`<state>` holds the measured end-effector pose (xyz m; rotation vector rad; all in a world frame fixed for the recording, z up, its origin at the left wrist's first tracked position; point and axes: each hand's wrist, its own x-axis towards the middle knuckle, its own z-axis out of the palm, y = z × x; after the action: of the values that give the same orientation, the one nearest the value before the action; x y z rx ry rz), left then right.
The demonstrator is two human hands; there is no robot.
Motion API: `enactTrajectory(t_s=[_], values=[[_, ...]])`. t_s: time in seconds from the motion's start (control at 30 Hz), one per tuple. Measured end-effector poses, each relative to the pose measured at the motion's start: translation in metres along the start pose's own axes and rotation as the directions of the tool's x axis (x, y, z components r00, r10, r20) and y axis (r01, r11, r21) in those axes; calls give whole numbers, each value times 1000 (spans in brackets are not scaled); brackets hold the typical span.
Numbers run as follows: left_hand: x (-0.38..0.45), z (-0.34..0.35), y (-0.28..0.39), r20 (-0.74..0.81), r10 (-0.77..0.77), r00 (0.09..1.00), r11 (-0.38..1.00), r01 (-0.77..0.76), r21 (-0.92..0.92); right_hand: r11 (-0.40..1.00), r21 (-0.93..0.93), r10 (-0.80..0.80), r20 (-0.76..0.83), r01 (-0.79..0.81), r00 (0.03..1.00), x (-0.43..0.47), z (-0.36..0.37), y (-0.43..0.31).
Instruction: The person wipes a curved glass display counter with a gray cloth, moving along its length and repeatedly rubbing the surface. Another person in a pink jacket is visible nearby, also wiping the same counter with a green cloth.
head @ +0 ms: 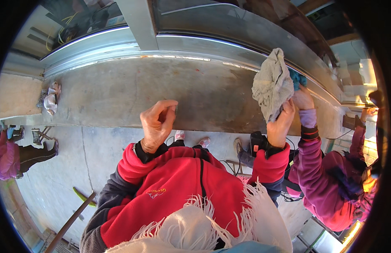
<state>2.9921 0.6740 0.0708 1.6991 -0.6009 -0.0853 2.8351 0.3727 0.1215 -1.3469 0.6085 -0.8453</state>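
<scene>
My right hand (281, 122) grips a crumpled grey-beige cloth (274, 83), raised at the right near the metal window frame. My left hand (159, 121) is held over the front edge of a concrete window sill (113, 91), its fingers curled in. Whether something small lies between its thumb and fingers cannot be told. Just right of my cloth, a co-worker's hand (304, 98) holds a teal cloth (297, 78) at the window's lower edge. The glass window (208, 23) runs along behind the sill.
A bundled pale cloth (52, 98) lies at the sill's left end. The co-worker in purple (322, 183) stands close at my right. Another person (11, 158) is at the far left, near a small folding stool (40, 136). A wooden pole (70, 223) slants at the lower left.
</scene>
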Motion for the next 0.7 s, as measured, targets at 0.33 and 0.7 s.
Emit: enactTrajectory(t_s=[0.33, 0.7], values=[[9, -56, -16, -220, 7, 976, 990, 24, 139, 892, 329, 315, 42, -311, 948, 51, 72, 33], [6, -50, -31, -202, 29, 979, 985, 6, 172, 856, 268, 331, 372, -442, 867, 22, 201, 31]])
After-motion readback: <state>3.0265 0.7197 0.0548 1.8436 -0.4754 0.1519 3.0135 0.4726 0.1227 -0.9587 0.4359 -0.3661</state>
